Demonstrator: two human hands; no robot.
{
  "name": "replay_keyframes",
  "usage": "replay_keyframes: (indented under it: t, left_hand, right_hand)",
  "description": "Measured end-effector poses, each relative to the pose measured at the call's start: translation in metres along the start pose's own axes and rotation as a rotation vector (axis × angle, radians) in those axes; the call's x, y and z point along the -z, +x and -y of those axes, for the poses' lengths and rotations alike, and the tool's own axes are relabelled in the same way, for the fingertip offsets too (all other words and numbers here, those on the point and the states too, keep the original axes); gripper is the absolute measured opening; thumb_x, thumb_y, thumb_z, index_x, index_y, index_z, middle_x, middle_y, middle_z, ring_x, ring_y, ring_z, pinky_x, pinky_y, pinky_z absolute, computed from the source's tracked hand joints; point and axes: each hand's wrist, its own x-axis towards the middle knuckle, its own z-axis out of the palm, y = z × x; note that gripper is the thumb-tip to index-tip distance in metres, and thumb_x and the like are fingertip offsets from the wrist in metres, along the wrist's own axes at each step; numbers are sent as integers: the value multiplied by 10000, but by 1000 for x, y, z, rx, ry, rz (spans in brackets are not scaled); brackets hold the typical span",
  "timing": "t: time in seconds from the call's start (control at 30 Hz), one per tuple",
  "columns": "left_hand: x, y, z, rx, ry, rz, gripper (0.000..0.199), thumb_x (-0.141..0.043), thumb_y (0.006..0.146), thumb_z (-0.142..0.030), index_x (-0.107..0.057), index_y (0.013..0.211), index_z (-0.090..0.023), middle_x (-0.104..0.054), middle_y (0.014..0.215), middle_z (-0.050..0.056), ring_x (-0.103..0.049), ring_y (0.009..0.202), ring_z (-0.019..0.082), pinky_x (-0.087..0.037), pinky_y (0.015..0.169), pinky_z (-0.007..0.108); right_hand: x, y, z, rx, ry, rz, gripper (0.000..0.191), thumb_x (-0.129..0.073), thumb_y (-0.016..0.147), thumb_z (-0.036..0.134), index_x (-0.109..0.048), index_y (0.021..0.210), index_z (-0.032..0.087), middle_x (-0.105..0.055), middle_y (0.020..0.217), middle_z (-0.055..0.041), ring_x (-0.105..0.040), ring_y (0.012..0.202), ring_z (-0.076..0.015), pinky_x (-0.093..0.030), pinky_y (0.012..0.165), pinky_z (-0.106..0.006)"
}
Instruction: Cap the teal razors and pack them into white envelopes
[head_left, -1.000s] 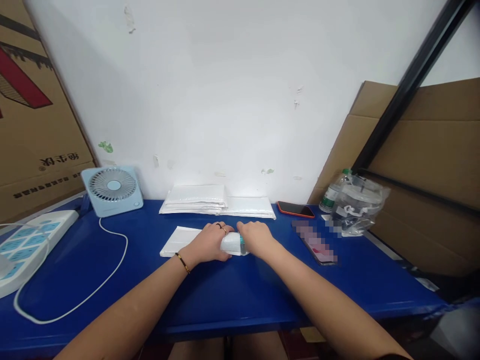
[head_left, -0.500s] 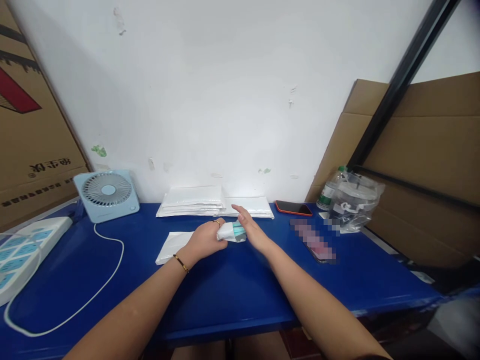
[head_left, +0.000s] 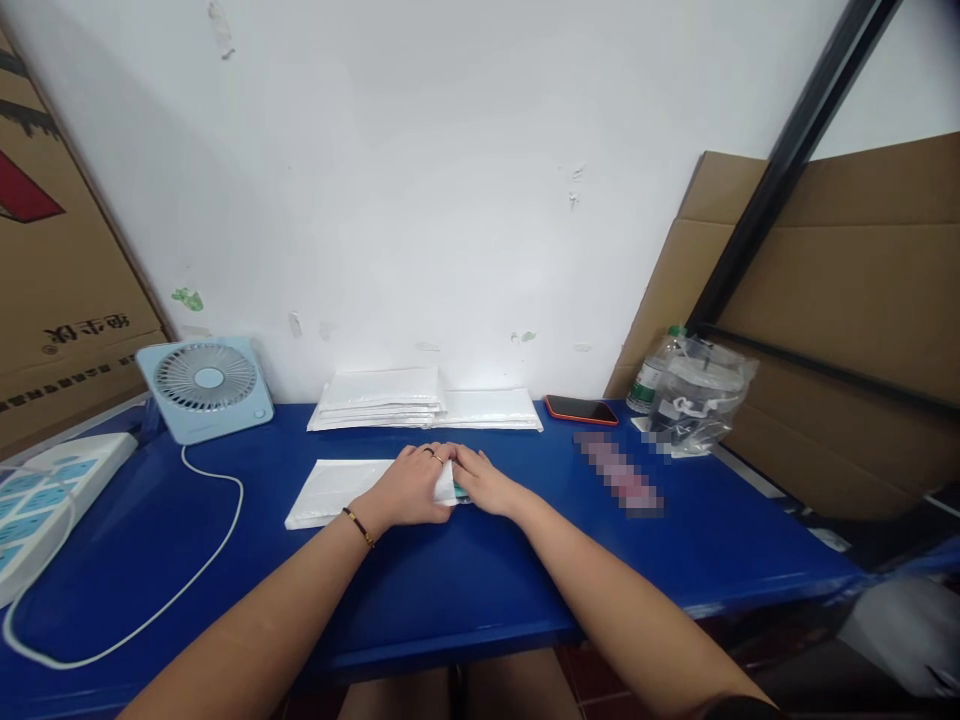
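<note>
On the blue table lies a long white packet (head_left: 337, 490), its left part flat and bare. My left hand (head_left: 412, 487) is closed around the packet's right end, thumb on the near side. A bit of a teal, folded stack (head_left: 460, 491) shows at the packet's mouth; what it is cannot be made out. My right hand (head_left: 486, 482) is cupped over that mouth, its fingers together and curved against the packet, touching my left fingertips. Its thumb is hidden. Behind the hands, a pile of white packets (head_left: 382, 395) and a lower white packet stack (head_left: 491, 408) lie against the wall.
A light blue fan (head_left: 206, 385) and a white power strip (head_left: 64, 500) with a cable stand at left. At right are a phone (head_left: 581, 410), a blurred-out flat object (head_left: 619, 472), a green-capped bottle (head_left: 652, 375) and a clear bag (head_left: 697, 400). Cardboard (head_left: 847, 300) leans beyond.
My right hand has gone from a flat, raised palm to curling over the packet's mouth. The packet's open end has come down, and less of the teal stack shows.
</note>
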Motion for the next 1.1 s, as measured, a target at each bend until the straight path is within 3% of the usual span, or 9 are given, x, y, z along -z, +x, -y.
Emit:
replay_keyframes:
  t: [0.17,0.3,0.43,0.57,0.77,0.93,1.0,1.1]
  left_hand:
    - [3,-11,-5,-34,-5,-41,726,-656,614,-321,-371,1277,-241,-444,1306,93,-409,1188,285,-291,978,398]
    - [10,-19,-21,-124,75,-36,449,-554,671,-107,-526,1090,-263,-489,1239,54,-441,1126,242,-327,909,368]
    - [20,-27,-32,-66,102,-103,230,-487,755,-104,-590,908,-241,-558,1085,41,-504,959,204,-363,805,349]
    - [25,-37,-36,-20,122,-233,131,-489,833,-245,-596,909,-241,-562,1054,37,-507,944,202,-371,813,361]
    - [15,-50,-47,-36,168,-158,273,-342,932,-236,-588,817,-212,-522,805,26,-509,750,154,-401,662,287]
    - [18,-66,-46,8,-141,-202,234,-322,936,-195,-551,967,-231,-521,945,24,-540,790,117,-436,712,235]
    - [18,-80,-43,5,-233,-185,227,-339,926,-182,-550,977,-245,-525,990,21,-551,824,112,-444,746,224]
    - [14,-109,-37,7,-234,-121,233,-395,877,-155,-574,976,-267,-548,1031,25,-564,885,134,-456,781,238]
  right_hand:
    - [14,2,-15,131,95,-56,393,-410,847,186,-567,1206,221,-559,1262,-46,-497,1160,-170,-356,1008,-346]
    - [22,1,-23,94,16,14,302,-502,741,136,-676,984,173,-668,828,-18,-584,739,-131,-460,720,-258]
    - [29,-4,-18,21,150,43,235,-513,721,160,-686,877,134,-618,661,3,-523,571,-90,-410,555,-191]
    - [45,-16,-12,12,262,69,314,-491,722,151,-677,973,121,-633,669,-16,-554,587,-100,-420,549,-188]
    - [59,-44,-4,75,89,163,312,-583,710,178,-681,1004,144,-649,764,-29,-574,646,-115,-464,621,-223]
    - [55,-67,21,267,-102,71,348,-622,682,144,-650,1022,214,-568,1039,-51,-568,896,-159,-474,764,-263]
    - [49,-75,28,317,-163,107,310,-626,689,145,-658,986,226,-540,1099,-50,-548,974,-175,-461,818,-273]
    - [38,-84,35,328,-170,199,262,-611,740,184,-651,995,229,-545,1125,-46,-566,940,-163,-467,801,-260]
